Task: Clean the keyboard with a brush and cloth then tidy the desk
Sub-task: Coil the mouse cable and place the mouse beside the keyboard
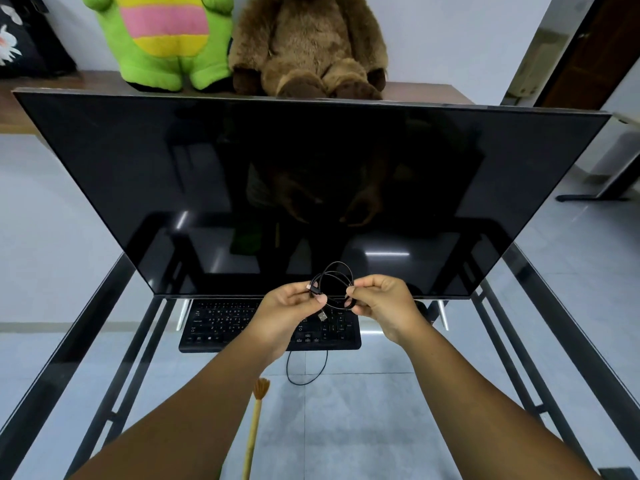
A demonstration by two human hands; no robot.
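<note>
One slim wooden brush (pixel 255 420) lies on the glass desk (pixel 381 410). Beyond it rests one black keyboard (pixel 221 323). Above it, the left hand (pixel 287 313) and right hand (pixel 384 306) pinch one coiled black USB cable (pixel 334 282). Behind stand one glossy monitor (pixel 173 168) and two furry plush toys (pixel 308 46).

brush (pixel 255 420) handle cut off, keyboard (pixel 221 323) partly hidden

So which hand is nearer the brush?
Left. The left hand is above the brush and just right of it; the right hand is farther right. Both hold the cable.
</note>
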